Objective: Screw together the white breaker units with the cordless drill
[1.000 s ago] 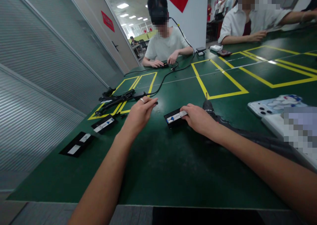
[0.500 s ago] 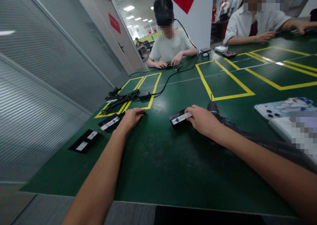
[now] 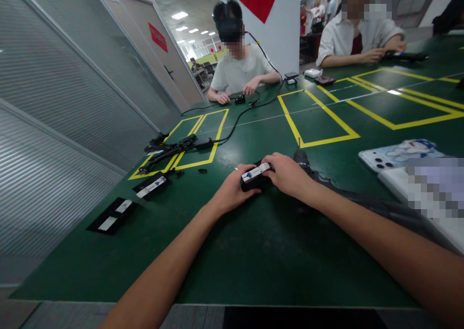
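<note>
My left hand (image 3: pixel 232 190) and my right hand (image 3: pixel 286 175) both grip a small black box (image 3: pixel 250 185) with a white strip bearing blue marks on its upper face. The left fingers and thumb wrap the near left end; the right fingers pinch the far right end. Fingers partly cover the box. To the left lie a black piece with a similar white and blue strip (image 3: pixel 151 188) and a flat black panel with two white patches (image 3: pixel 113 216). Two small dark pieces (image 3: pixel 202 171) rest beyond my left hand.
A dark tool with a thin bit (image 3: pixel 301 159) lies close by my right forearm. Phone (image 3: pixel 398 155) at right; black cabled device (image 3: pixel 174 149) far left, over yellow tape. Across the table (image 3: pixel 290 266), one person (image 3: pixel 241 68) handles a small black item, another (image 3: pixel 358 39) a dark one.
My left hand has moved right from the small dark pieces and closed on the black box, which my right hand was holding alone. The view has shifted slightly.
</note>
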A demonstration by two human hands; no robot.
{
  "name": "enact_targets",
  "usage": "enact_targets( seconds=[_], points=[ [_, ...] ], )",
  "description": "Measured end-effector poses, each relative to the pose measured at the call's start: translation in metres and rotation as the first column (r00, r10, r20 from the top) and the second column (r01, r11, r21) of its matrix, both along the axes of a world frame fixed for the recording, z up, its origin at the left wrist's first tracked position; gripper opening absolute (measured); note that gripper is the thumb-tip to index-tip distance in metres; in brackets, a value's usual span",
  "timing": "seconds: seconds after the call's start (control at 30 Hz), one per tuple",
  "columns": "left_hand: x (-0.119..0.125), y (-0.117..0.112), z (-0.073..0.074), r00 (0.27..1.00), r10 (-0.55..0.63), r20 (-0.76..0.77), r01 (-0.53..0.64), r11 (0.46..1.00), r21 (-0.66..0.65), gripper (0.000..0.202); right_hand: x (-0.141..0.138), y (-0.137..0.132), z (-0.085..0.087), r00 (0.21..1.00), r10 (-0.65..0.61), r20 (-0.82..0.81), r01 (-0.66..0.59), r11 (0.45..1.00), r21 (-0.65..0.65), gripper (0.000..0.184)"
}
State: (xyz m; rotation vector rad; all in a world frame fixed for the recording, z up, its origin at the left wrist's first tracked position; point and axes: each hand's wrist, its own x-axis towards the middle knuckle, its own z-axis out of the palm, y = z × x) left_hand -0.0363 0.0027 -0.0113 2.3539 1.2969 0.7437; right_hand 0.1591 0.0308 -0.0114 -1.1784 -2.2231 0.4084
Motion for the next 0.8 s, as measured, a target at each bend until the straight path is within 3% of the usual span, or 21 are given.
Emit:
enact_targets(
  seconds=[0.17, 0.3, 0.37, 0.47, 0.53, 0.63, 0.7, 0.73, 0.8],
  points=[
    [-0.006, 0.006, -0.013, 0.996, 0.043, 0.078, -0.039, 0.998, -0.056, 0.053, 0.0, 0.002, 0.003, 0.98, 0.057, -0.193, -0.049, 0.998, 0.047, 0.023],
    [-0.005, 0.01, -0.016, 0.981, 0.154, 0.116, -0.139, 0.982, -0.128, 0.057, 0.001, 0.0, 0.009, 0.898, 0.092, -0.429, -0.075, 0.996, 0.058, 0.021],
    [-0.006, 0.01, -0.011, 0.971, 0.216, 0.098, -0.2, 0.968, -0.154, 0.058, 0.002, -0.001, 0.011, 0.838, 0.07, -0.541, -0.063, 0.997, 0.032, 0.017],
    [-0.025, -0.001, 0.009, 0.928, 0.372, 0.014, -0.368, 0.922, -0.124, 0.057, 0.003, -0.002, 0.012, 0.793, -0.004, -0.609, 0.022, 1.0, 0.023, 0.014],
    [-0.052, -0.019, 0.025, 0.853, 0.519, -0.044, -0.521, 0.852, -0.044, 0.055, 0.004, -0.002, 0.012, 0.797, -0.042, -0.602, 0.063, 0.998, 0.014, 0.014],
    [-0.104, -0.059, 0.037, 0.603, 0.789, -0.118, -0.782, 0.614, 0.105, 0.059, 0.004, -0.003, 0.013, 0.825, -0.047, -0.563, 0.059, 0.998, 0.003, 0.014],
    [-0.136, -0.086, 0.03, 0.457, 0.871, -0.182, -0.874, 0.478, 0.089, 0.06, 0.004, -0.004, 0.014, 0.847, -0.039, -0.53, 0.048, 0.999, 0.002, 0.013],
    [-0.148, -0.097, 0.023, 0.423, 0.882, -0.206, -0.895, 0.443, 0.058, 0.06, 0.003, -0.004, 0.014, 0.86, -0.034, -0.509, 0.044, 0.999, 0.008, 0.013],
    [-0.163, -0.111, 0.007, 0.43, 0.865, -0.26, -0.901, 0.429, -0.062, 0.062, 0.003, -0.006, 0.014, 0.888, -0.018, -0.459, 0.039, 0.999, 0.035, 0.014]
  ],
)
